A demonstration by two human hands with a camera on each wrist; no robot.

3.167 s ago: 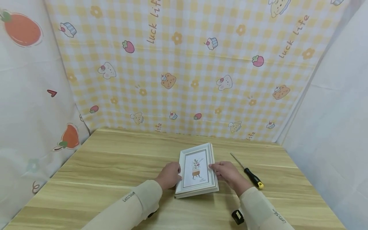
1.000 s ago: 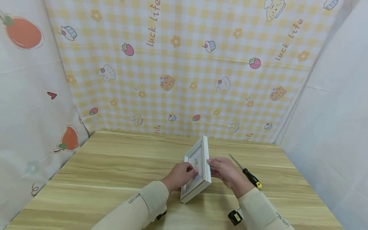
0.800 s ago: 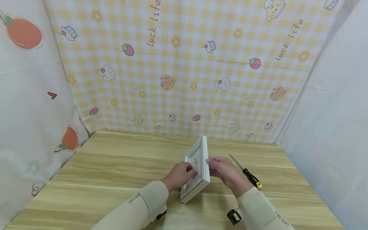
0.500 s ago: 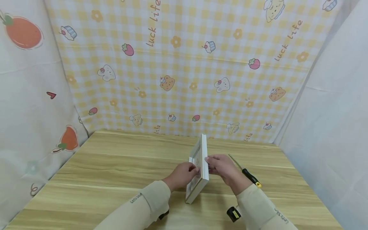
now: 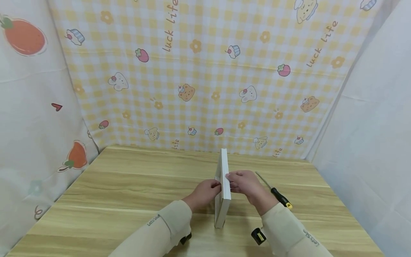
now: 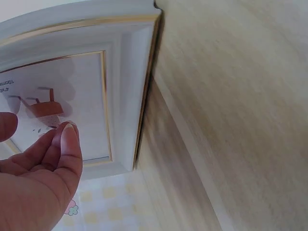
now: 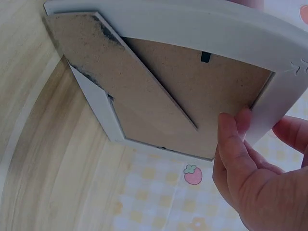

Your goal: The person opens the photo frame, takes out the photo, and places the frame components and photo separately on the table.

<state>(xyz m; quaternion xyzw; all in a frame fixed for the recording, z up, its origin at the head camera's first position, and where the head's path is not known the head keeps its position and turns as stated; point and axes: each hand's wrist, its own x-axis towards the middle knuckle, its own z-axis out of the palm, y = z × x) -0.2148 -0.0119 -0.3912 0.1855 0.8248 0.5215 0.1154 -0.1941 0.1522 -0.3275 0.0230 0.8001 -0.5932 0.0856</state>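
A white picture frame [image 5: 226,185] stands nearly edge-on to the head view, its lower end on the table. My right hand [image 5: 245,184] pinches its right edge, thumb on the rim and fingers behind. In the right wrist view, the brown backing board [image 7: 236,79] shows with a slanted easel leg [image 7: 120,82] and small dark tabs. My left hand [image 5: 205,192] is at the front side, fingers loosely bent with nothing between them and the thumb. In the left wrist view, those fingertips overlap the plant-stand print [image 6: 91,91], inside gold trim.
A screwdriver [image 5: 280,197] with a black and yellow handle lies on the wooden table [image 5: 144,178], right of my right hand. Small black devices sit by both cuffs, the right one [image 5: 258,236] bearing a yellow label. A checked cloth [image 5: 199,71] hangs behind.
The picture frame has swung from facing up toward the head camera to nearly edge-on, its front turned left. My left hand has moved from its left edge to the front; my right hand keeps its grip.
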